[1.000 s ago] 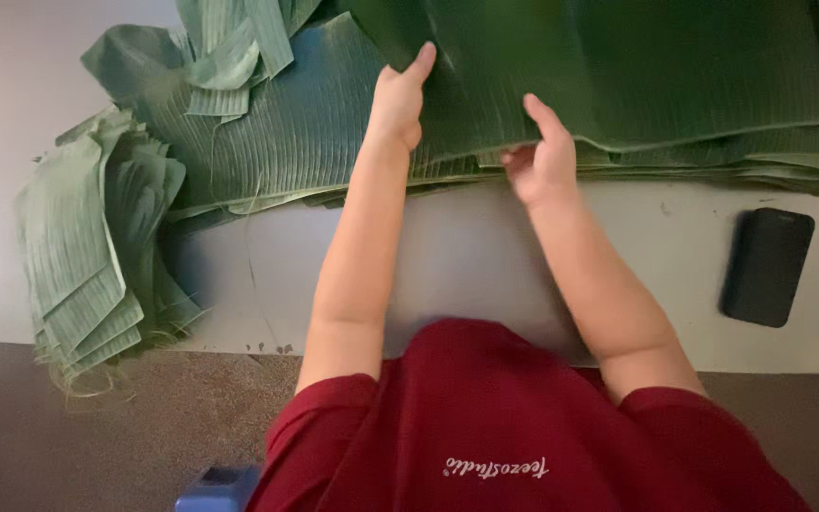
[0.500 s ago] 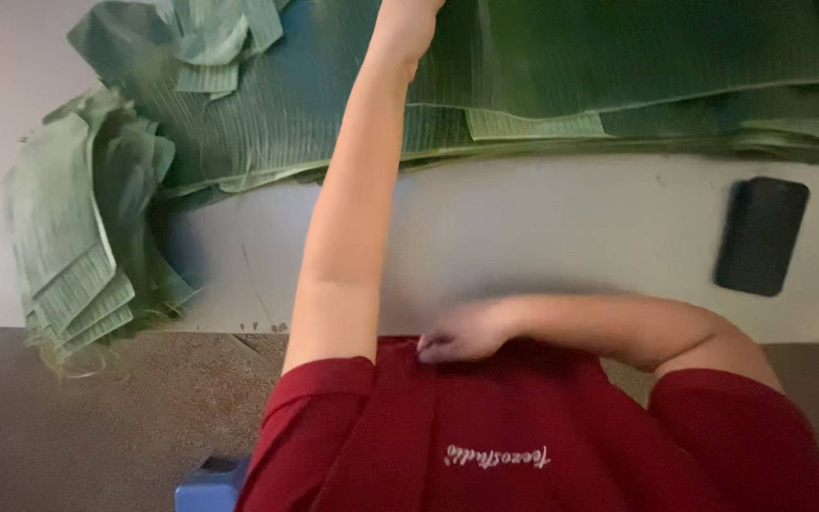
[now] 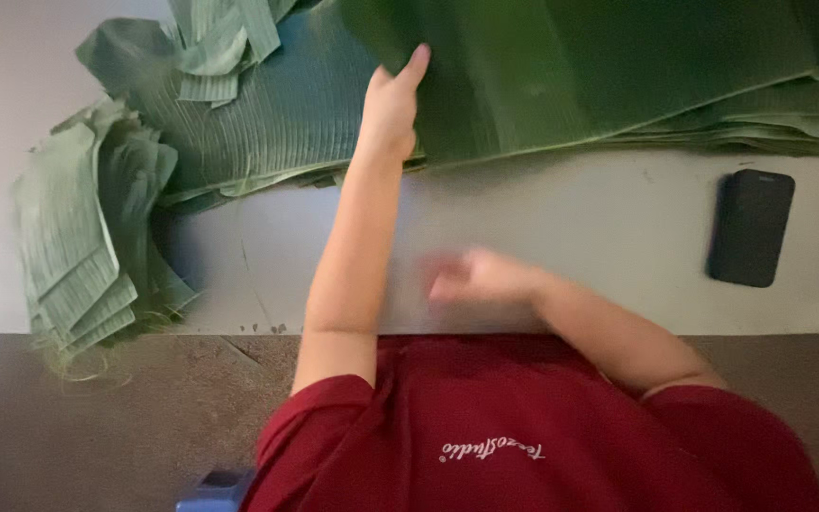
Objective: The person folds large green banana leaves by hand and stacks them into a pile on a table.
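Pale grey tabletop [image 3: 571,237] fills the middle of the downward view, with a darker brown floor strip along its near edge and the person's red shirt [image 3: 523,436] at the bottom of the frame.

Across the far side of the tabletop lies a large banana leaf [image 3: 599,66], dark green and glossy. Its long axis runs left to right, roughly parallel to the tabletop edge, and it rests on top of a flat stack of similar leaves [image 3: 770,128] whose edges show beneath it on the right. The leaf sits straight ahead of the person, away from the body.

The left hand [image 3: 392,104] is the nearer one to the leaf and is already on it. The left arm is stretched nearly straight forward, and the hand grips the leaf's left end, fingers pointing away from the body and curled over the edge, which appears slightly lifted.

The right hand [image 3: 481,277] is well apart from the leaf, low over the bare tabletop close to the body. The right forearm is bent across in front of the chest. The hand is blurred, so whether it is open or closed cannot be told; it seems to hold nothing.

To the left, paler ribbed leaf pieces [image 3: 267,123] lie spread under and beside the big leaf, and a folded pile of leaf strips [image 3: 78,246] hangs over the tabletop's near left edge. A black phone [image 3: 751,228] lies flat to the right, just short of the leaf stack.
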